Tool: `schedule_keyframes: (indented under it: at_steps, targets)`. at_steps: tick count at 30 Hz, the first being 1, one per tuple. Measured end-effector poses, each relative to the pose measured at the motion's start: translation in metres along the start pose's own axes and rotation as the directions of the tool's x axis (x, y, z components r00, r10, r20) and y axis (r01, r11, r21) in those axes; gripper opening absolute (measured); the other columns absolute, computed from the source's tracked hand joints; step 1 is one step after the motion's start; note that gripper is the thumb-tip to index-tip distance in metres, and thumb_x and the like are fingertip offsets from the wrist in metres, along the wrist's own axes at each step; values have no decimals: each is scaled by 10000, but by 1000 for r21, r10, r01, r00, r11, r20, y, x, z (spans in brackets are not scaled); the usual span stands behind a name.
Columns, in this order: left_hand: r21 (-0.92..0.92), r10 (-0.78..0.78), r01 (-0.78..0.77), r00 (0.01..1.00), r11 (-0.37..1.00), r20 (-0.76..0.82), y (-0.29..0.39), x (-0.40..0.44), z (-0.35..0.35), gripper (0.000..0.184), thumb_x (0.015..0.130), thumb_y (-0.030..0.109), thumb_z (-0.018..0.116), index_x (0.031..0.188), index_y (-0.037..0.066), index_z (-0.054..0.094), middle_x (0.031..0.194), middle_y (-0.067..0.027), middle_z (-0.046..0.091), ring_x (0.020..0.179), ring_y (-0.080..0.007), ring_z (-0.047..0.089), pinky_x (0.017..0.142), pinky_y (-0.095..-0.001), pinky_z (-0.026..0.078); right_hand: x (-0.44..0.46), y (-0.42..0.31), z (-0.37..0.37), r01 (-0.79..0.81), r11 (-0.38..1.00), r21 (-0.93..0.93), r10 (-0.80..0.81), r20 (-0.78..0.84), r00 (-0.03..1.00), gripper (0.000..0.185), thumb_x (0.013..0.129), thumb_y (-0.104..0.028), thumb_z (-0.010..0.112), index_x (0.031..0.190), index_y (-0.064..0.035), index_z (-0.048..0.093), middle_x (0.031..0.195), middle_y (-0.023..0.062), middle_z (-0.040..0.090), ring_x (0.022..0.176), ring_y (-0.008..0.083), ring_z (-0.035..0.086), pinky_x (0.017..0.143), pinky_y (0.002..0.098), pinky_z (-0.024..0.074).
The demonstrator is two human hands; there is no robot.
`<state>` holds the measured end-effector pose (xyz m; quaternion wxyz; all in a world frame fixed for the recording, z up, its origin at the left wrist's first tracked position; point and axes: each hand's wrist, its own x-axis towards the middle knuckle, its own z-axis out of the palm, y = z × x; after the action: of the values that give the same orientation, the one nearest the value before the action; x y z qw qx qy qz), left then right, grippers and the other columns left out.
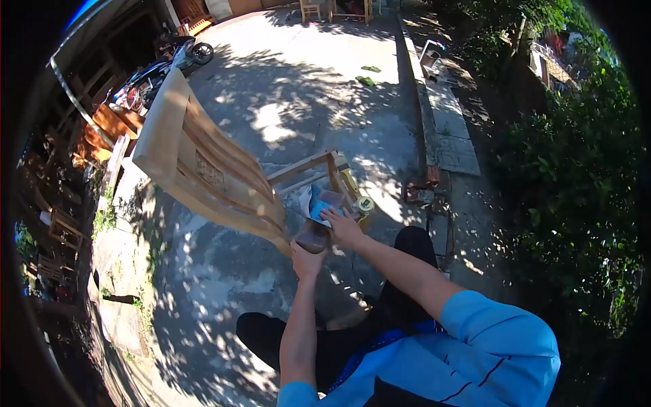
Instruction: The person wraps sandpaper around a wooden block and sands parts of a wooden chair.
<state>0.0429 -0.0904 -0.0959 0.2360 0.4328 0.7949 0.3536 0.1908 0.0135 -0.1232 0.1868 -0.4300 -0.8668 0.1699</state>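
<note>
Head view: the round roll (365,204), apparently perched beside the wooden chair (166,129) near centre, could fall if the right hand (344,229) nudges it. That forearm slants in from lower right, fingers outstretched on a blue-and-white packet (317,205); the upright left hand (307,263) has its fingers closed around a brown block (313,239).

"Is it bright?"

"Yes, I see sun turn the far ground (291,32) almost white, with spotty shadows closer in."

"Any dark bits?"

"The bushes (576,183) look very dark. Near the round, black edges, I see things bend."
</note>
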Motion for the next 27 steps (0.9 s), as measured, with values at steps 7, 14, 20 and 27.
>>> schedule_keyframes:
  at_steps: [7, 14, 20, 27]
  targets:
    - [-84, 22, -30, 996, 996, -84, -18, -7, 19, 1016, 611, 378, 928, 1418, 72, 391, 1354, -203, 556, 1246, -384, 564, 1006, -471, 477, -1, 5, 0, 6, 998, -54, -3, 56, 998, 511, 992, -202, 519, 1492, -112, 465, 1576, 59, 430, 1487, 268, 343, 1207, 586, 237]
    - [-69, -10, 3, 995, 998, -97, -31, -6, 26, 1015, 633, 376, 915, 1442, 76, 380, 1390, -215, 551, 1270, -389, 564, 1028, -452, 463, 13, 4, -12, -38, 997, -63, 45, 108, 993, 472, 1012, -223, 483, 1469, -106, 496, 1568, 62, 443, 1482, 270, 354, 1203, 592, 242]
    - [-195, 99, -111, 992, 974, -72, -42, -7, 4, 1023, 602, 367, 944, 1428, 68, 421, 1357, -203, 575, 1238, -386, 586, 1010, -466, 483, 5, -22, -3, 170, 942, -289, -102, 233, 967, 574, 932, -191, 540, 1491, -83, 468, 1578, 90, 429, 1487, 280, 353, 1199, 567, 251]
    - [-226, 186, -230, 962, 947, -199, -54, -9, 13, 950, 575, 317, 955, 1367, 53, 502, 1243, -198, 613, 1166, -370, 601, 1003, -446, 483, 20, 9, -31, 258, 904, -341, -153, 305, 940, 677, 898, -229, 610, 1528, -75, 418, 1599, 93, 402, 1483, 305, 365, 1210, 544, 250]
